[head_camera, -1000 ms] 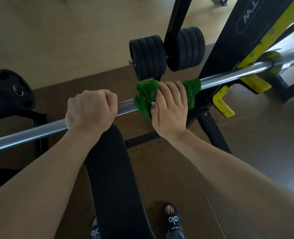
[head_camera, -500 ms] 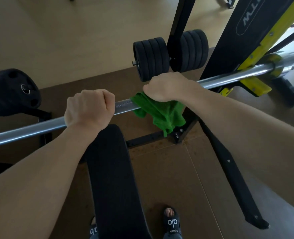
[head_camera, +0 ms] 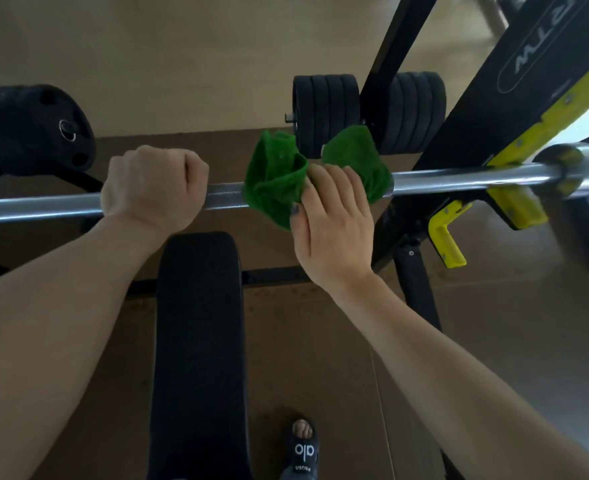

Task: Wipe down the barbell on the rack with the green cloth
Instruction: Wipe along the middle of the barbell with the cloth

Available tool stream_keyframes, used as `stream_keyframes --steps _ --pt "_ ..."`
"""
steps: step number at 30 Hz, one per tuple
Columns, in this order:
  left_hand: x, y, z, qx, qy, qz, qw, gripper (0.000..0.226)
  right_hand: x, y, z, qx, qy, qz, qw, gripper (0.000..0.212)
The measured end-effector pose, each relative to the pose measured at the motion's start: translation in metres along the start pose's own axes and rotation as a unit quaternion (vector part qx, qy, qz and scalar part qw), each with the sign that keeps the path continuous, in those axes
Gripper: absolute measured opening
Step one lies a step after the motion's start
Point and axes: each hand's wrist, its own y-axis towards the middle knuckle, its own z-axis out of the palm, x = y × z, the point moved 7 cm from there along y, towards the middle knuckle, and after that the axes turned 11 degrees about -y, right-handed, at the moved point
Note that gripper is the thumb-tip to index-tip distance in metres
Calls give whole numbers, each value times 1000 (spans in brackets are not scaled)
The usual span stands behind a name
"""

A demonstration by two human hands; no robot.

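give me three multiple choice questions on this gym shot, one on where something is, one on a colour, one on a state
1. Where is the green cloth on the barbell?
A. left of the left hand
B. between the left hand and the yellow rack hook
C. past the yellow hook

2. What colour is the bench pad?
A. black
B. red
C. white

3. What is the left hand doing?
A. hanging free
B. lying flat on the bench
C. gripping the bare bar

Answers:
1. B, the cloth sits under the right hand, right of the left hand and short of the yellow hook.
2. A, the pad is plain black.
3. C, its fingers curl around the steel.
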Motion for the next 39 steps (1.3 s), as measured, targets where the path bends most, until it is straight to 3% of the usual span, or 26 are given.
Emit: stream_keyframes --steps 6,9,13,15,17,19,22,25,26,28,30,32,34,39 --pt "1 2 0 -3 10 -7 1000 49 0 37 -3 11 -62 52 997 44" --pt "2 2 0 -7 18 -13 1000 49 -2 59 8 138 -153 56 977 50" --pt "1 0 1 -6 18 -17 1000 52 -8 78 22 270 -92 36 958 55" --pt "-1 0 -1 -6 15 -18 1000 52 -9 84 34 393 -51 22 918 49" --pt "-1 0 -1 -7 17 -23 1000 53 -7 82 48 535 46 33 843 40" --pt "0 1 -1 -10 20 -23 999 53 -3 81 53 595 110 61 794 39" --pt "1 1 0 -17 17 -14 1000 52 -5 82 54 534 25 19 845 38" --pt "2 0 -2 -25 17 -3 1000 53 -6 78 28 328 -65 48 941 58" --pt "3 0 -2 -25 14 -2 1000 53 -6 74 19 279 -82 34 956 63" --pt "4 -1 -3 -24 7 -7 1000 53 -21 63 9 245 -128 -22 961 60" --pt "4 -1 -4 -23 3 -9 1000 54 -59 52 -5 224 -202 -70 951 41" --pt "3 -1 -4 -25 5 -7 1000 54 -113 41 -19 231 -221 15 947 37" --pt "1 -1 -3 -29 9 -6 1000 54 -143 33 -26 213 -199 92 952 49" --pt "1 -3 -2 -31 7 -7 999 56 -93 41 -13 116 -186 113 969 59"
